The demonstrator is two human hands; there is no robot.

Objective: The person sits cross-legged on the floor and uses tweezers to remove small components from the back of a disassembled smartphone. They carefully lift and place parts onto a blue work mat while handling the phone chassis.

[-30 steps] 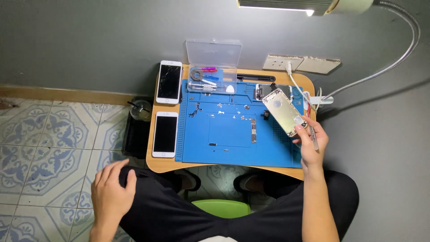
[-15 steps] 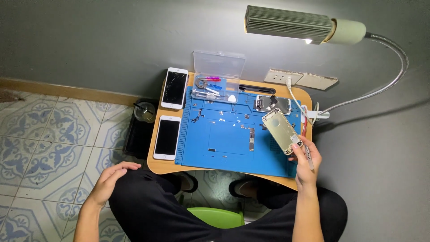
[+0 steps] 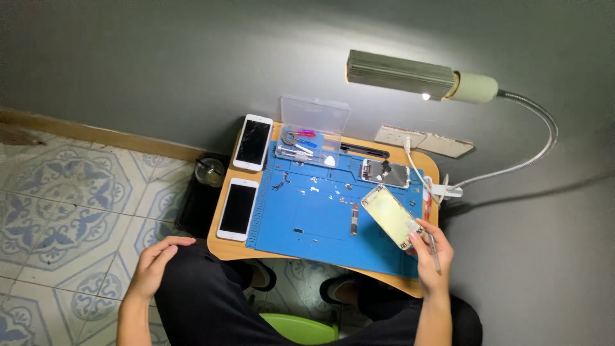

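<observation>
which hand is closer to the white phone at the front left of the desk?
Left. The left hand rests on the knee just below the white phone; the right hand holds a phone shell across the blue mat.

Phone-repair nook: blue repair mat [image 3: 320,224]

Blue mat [image 3: 320,218], wood-tone table [image 3: 221,240], white phones [image 3: 238,209], patterned blue-grey floor tiles [image 3: 70,205].

plain grey wall [image 3: 160,57] across the top, patterned blue-and-white floor tiles [image 3: 57,205] on the left, small wooden surface [image 3: 221,240] in the middle, gooseneck desk lamp [image 3: 400,74] glowing upper right, green stool [image 3: 301,328] at the bottom
</observation>
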